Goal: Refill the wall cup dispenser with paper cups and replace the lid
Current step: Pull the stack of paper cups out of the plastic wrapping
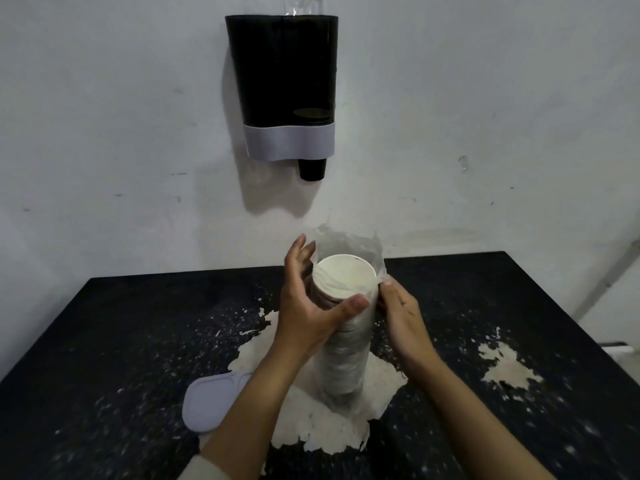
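Note:
A tall stack of white paper cups (344,282) in a clear plastic sleeve (349,245) stands upright on the black table (121,323). My left hand (308,299) wraps around the top of the stack, thumb across the front. My right hand (401,313) pinches the sleeve's torn edge at the right side of the stack. On the wall above hangs the dark dispenser (284,74) with a grey lower band and an open top. One black cup (312,169) pokes out of its bottom. The grey lid (211,400) lies flat on the table at the lower left, partly behind my left forearm.
The table's black surface is worn, with large pale patches under the stack and at the right (507,367). A white wall rises behind the table. A pipe (613,271) runs down the wall at the far right.

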